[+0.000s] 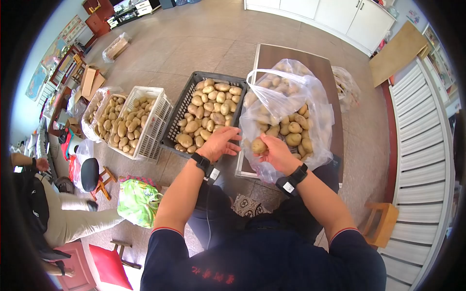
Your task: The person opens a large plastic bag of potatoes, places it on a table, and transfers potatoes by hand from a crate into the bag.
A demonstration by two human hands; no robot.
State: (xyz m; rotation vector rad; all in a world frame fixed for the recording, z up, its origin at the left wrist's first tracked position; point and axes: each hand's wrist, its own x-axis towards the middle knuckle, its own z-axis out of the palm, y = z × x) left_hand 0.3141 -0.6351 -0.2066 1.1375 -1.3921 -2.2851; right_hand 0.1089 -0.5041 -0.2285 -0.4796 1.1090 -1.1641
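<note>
My right hand (279,156) is closed on a potato (258,146) at the near left edge of a clear plastic bag (318,97). More potatoes (294,128) fill that bag, which rests on a brown-topped table (272,54). Over the near right corner of a black crate (169,127) is my left hand (223,144), its fingers apart and nothing in them. Potatoes (208,106) fill the black crate.
White crates (162,114) of potatoes stand left of the black crate. A green bag (138,201), a red stool (109,266) and another person (53,213) are at the left. A wooden chair (381,225) stands right, beside a white radiator (422,145).
</note>
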